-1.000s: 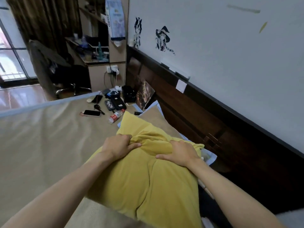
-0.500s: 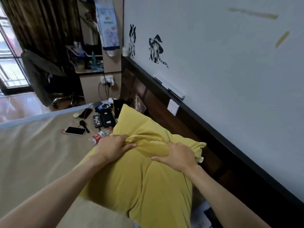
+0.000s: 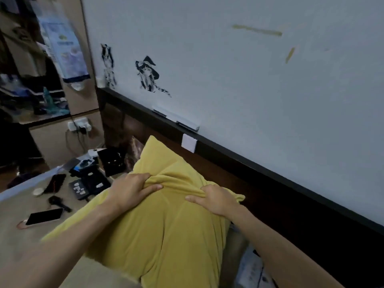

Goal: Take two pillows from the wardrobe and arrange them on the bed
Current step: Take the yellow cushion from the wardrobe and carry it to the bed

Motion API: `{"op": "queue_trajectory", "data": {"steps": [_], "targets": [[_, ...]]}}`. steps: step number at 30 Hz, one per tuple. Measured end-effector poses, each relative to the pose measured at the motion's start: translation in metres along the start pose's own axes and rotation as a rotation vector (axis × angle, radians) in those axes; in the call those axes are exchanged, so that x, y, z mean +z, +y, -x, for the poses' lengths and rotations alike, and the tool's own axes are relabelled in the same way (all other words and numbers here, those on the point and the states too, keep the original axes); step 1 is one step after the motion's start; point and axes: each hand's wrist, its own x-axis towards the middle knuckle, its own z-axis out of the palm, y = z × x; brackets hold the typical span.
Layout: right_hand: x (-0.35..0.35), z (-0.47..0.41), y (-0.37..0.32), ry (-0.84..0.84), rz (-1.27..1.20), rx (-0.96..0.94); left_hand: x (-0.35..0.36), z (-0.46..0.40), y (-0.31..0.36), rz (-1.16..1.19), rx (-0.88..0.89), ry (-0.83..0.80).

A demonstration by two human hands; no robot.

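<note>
While both hands are bunching its top edge, L hand [image 3: 133, 189] & R hand [image 3: 216, 201] closed on fabric, the pillow [image 3: 158, 235] is lying on the bed [image 3: 31, 252] by the headboard [image 3: 270, 196]. Placing step, probably; next: settle it flat, let go.

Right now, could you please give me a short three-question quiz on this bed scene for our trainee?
1. True or false: both hands grip the yellow pillow.
2. What lies on the bed left of the pillow: (a) a phone, (b) a book, (c) a mug?
3. Which surface stands right behind the pillow's far corner?

Key
1. True: the left hand and right hand each bunch its fabric.
2. (a): the phone lies screen up on the bed.
3. The dark headboard, below the white wall.
</note>
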Motion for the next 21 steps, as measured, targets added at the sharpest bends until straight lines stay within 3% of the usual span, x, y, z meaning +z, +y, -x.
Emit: {"op": "queue_trajectory", "data": {"steps": [6, 11, 15, 18, 21], "targets": [[-0.034, 0.024, -0.006, -0.023, 0.053, 0.224, 0.002, -0.063, -0.001, 0.134, 0.295, -0.021], [-0.060, 0.029, -0.015, 0.222, -0.042, 0.290, -0.006, -0.084, 0.011, 0.276, 0.460, -0.001], [-0.079, 0.001, -0.007, 0.407, -0.317, 0.351, 0.010, -0.080, 0.015, 0.243, 0.615, 0.091], [-0.067, -0.025, 0.009, 0.319, -0.587, 0.425, 0.021, -0.068, 0.019, 0.247, 0.625, 0.156], [-0.041, -0.052, 0.027, 0.065, -0.697, 0.501, 0.026, -0.059, 0.013, 0.265, 0.541, 0.199]]}}
